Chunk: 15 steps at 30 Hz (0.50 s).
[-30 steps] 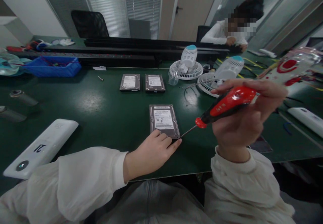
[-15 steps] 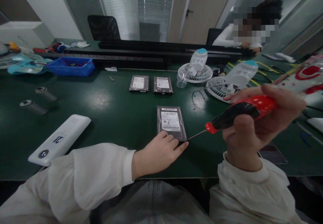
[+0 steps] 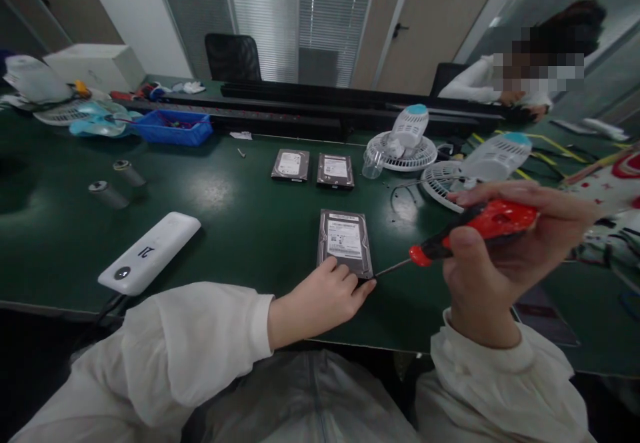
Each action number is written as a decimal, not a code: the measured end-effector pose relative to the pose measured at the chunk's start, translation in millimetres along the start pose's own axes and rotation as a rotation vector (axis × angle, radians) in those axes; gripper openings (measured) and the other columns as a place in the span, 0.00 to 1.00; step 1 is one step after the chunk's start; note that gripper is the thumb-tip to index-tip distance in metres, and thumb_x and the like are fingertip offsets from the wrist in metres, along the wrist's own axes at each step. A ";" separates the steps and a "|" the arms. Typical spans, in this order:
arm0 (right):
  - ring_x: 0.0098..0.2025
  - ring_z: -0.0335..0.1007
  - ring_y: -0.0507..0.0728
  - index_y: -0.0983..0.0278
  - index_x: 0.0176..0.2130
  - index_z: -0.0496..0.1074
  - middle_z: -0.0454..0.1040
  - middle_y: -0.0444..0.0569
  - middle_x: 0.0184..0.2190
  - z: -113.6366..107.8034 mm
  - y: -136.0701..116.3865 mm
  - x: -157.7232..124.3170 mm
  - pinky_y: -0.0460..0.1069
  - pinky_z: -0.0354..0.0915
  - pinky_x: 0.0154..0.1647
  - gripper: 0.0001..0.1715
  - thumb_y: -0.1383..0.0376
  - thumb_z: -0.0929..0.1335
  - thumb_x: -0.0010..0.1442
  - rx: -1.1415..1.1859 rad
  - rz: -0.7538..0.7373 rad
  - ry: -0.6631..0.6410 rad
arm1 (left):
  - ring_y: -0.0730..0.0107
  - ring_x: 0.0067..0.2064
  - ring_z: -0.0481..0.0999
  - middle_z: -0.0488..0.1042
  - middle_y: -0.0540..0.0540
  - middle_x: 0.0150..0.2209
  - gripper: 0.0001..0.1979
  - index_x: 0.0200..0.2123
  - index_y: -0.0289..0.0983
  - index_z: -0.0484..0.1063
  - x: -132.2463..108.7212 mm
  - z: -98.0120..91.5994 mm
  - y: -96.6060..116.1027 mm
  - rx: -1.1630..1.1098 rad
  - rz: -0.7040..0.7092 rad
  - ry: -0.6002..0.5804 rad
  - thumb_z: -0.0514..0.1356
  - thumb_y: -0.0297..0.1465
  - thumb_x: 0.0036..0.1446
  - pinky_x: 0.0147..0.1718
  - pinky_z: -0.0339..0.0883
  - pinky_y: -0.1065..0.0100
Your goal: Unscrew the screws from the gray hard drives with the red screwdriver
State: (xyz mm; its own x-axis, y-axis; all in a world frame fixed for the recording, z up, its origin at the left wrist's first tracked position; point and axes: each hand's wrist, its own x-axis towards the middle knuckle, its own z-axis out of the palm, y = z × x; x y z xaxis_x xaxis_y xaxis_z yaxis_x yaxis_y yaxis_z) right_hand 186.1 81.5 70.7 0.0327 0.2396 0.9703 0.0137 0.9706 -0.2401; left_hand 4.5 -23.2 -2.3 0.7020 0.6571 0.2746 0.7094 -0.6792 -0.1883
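Note:
A hard drive [image 3: 343, 240] with a white label lies on the green table. My left hand [image 3: 333, 296] grips its near end, fingers curled on the top and the forefinger reaching to the near right corner. My right hand [image 3: 510, 256] is closed round the red and black handle of a screwdriver [image 3: 425, 251]. The shaft slants down to the left, and its tip is at that same corner, by my left forefinger. Whether a screw sits under the tip is too small to see.
Two more hard drives [image 3: 291, 164] lie farther back. White fan parts [image 3: 403, 150] stand at right, near a clear cup [image 3: 373, 163]. At left are a white power bank [image 3: 150, 253], metal cylinders [image 3: 109, 194] and a blue bin [image 3: 173, 128]. A person [image 3: 500, 86] sits across the table.
The view has swung, so the surroundings sit farther right in it. The screwdriver handle has turned in my right hand, while its tip stays at the drive's corner. My left hand keeps its hold.

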 end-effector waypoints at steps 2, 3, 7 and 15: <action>0.38 0.75 0.58 0.52 0.51 0.77 0.75 0.45 0.38 2.0 -3.1 0.5 0.59 0.68 0.40 0.23 0.58 0.72 0.54 0.056 0.062 0.006 | 0.60 0.39 0.75 0.76 0.43 0.37 0.19 0.62 0.32 0.68 0.7 -0.9 9.1 -0.005 -0.064 -0.009 0.53 0.27 0.70 0.39 0.62 0.58; 0.40 0.77 0.60 0.54 0.51 0.78 0.76 0.46 0.40 2.7 -5.2 0.4 0.59 0.69 0.40 0.22 0.57 0.70 0.56 0.089 0.102 -0.003 | 0.60 0.38 0.75 0.76 0.43 0.37 0.20 0.62 0.31 0.68 1.4 -1.0 14.8 -0.017 -0.103 -0.012 0.54 0.28 0.69 0.39 0.62 0.58; 0.41 0.78 0.60 0.54 0.51 0.78 0.78 0.47 0.42 1.0 -10.5 1.4 0.58 0.70 0.36 0.22 0.60 0.70 0.56 0.093 0.191 -0.043 | 0.61 0.38 0.74 0.75 0.42 0.37 0.20 0.62 0.29 0.67 6.5 0.3 39.9 -0.041 -0.270 -0.035 0.52 0.26 0.69 0.37 0.61 0.59; 0.37 0.72 0.54 0.49 0.50 0.77 0.74 0.44 0.38 -3.7 -0.5 6.5 0.55 0.66 0.39 0.23 0.60 0.74 0.52 0.053 0.128 -0.045 | 0.63 0.38 0.72 0.73 0.45 0.37 0.21 0.62 0.32 0.66 5.4 5.8 58.7 -0.222 -0.463 0.018 0.52 0.30 0.69 0.34 0.61 0.60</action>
State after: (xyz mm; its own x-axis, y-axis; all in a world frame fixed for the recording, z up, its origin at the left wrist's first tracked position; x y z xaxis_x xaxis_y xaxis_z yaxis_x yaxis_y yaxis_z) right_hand 190.0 82.5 77.0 -0.0140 0.3615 0.9323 -0.0402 0.9314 -0.3618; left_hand 50.3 -57.6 -17.3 0.3147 0.9011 0.2982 0.9140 -0.3724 0.1608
